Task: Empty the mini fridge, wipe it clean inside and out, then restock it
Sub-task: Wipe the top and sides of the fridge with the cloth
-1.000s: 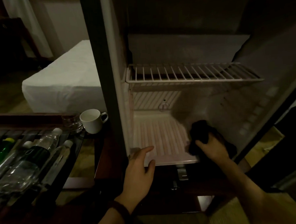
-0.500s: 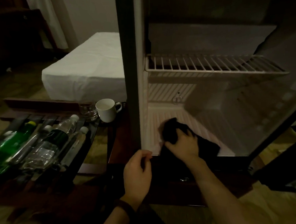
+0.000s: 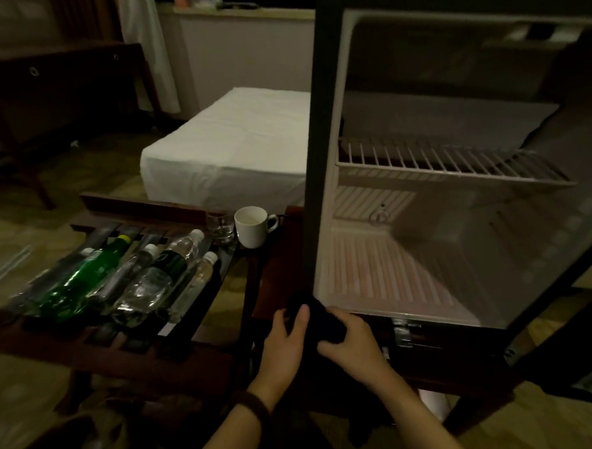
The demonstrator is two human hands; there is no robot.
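Note:
The mini fridge [image 3: 426, 251] stands open with nothing inside; its wire shelf [image 3: 449, 161] sits halfway up above a ribbed white floor. A dark cloth [image 3: 322, 322] is at the fridge's front lower left corner. My right hand [image 3: 354, 341] grips the cloth from the right. My left hand [image 3: 287, 341] holds its left side, thumb up against it. Several bottles [image 3: 132, 277], one of them green, lie on a dark slatted wooden rack [image 3: 129, 346] to the left.
A white mug [image 3: 253, 226] and a drinking glass [image 3: 220, 227] stand by the rack's far right end. A white-sheeted bed [image 3: 235, 148] lies behind. The fridge door's dark edge [image 3: 317, 137] rises in the middle. A dark wooden bench is at far left.
My right hand drew the cloth from the fridge floor out to the front left corner. My left hand came across to take hold of it. The view swung left.

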